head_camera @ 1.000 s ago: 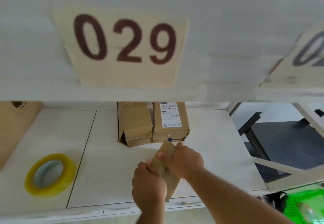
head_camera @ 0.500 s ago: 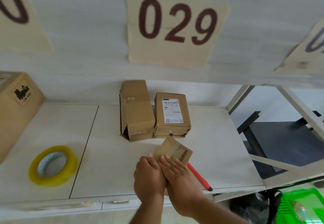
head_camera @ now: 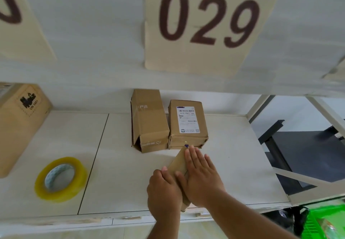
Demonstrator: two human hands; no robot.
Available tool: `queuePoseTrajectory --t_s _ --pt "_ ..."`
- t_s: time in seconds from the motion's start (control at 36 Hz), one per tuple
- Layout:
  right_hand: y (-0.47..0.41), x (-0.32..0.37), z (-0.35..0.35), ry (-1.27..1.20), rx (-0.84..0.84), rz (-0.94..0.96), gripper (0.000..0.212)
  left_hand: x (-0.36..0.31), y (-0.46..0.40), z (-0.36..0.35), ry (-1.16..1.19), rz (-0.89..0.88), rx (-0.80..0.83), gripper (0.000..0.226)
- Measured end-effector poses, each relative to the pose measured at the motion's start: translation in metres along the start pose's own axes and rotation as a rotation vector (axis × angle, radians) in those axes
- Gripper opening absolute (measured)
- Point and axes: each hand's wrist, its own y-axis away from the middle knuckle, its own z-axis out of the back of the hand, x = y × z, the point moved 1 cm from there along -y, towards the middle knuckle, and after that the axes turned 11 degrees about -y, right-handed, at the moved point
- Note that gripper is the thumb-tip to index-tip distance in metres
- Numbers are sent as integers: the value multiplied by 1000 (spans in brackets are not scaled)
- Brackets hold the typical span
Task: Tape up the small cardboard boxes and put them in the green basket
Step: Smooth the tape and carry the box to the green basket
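Currently the small cardboard box [head_camera: 178, 163] lies flat on the shelf [head_camera: 233, 164], just in front of two larger boxes — the open-ended box [head_camera: 149, 121] and the labelled box [head_camera: 187, 124]. One second ago both hands held it raised on edge; half a second ago it was already down with both hands on it, and a red pen showed at its right. That pen is no longer visible, possibly hidden under the right forearm.

Grip state: the right hand [head_camera: 200, 180] lies flat, fingers straight, pressing the box top. The left hand [head_camera: 164, 192] rests against the box's near-left side, fingers loosely bent over its edge; a firm hold cannot be confirmed.

Judgement: the box has gone from handling to being pressed shut — the flaps look ready for tape. The tape roll [head_camera: 60, 179] sits untouched, well apart at left. The green basket [head_camera: 324, 222] is at lower right, below shelf level; no box from the shelf is seen in it.
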Motion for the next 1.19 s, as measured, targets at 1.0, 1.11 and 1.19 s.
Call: queuePoseTrajectory --t_s 1.0,1.11,1.19 --pt "84 14 8 -885 20 -225 44 -5 0 9 40 -25 83 49" --pt "95 13 9 -1137 -159 -411 54 -7 0 22 23 -30 179 56" --pt "86 24 12 -1214 -85 -373 59 -3 5 37 48 -94 247 51"
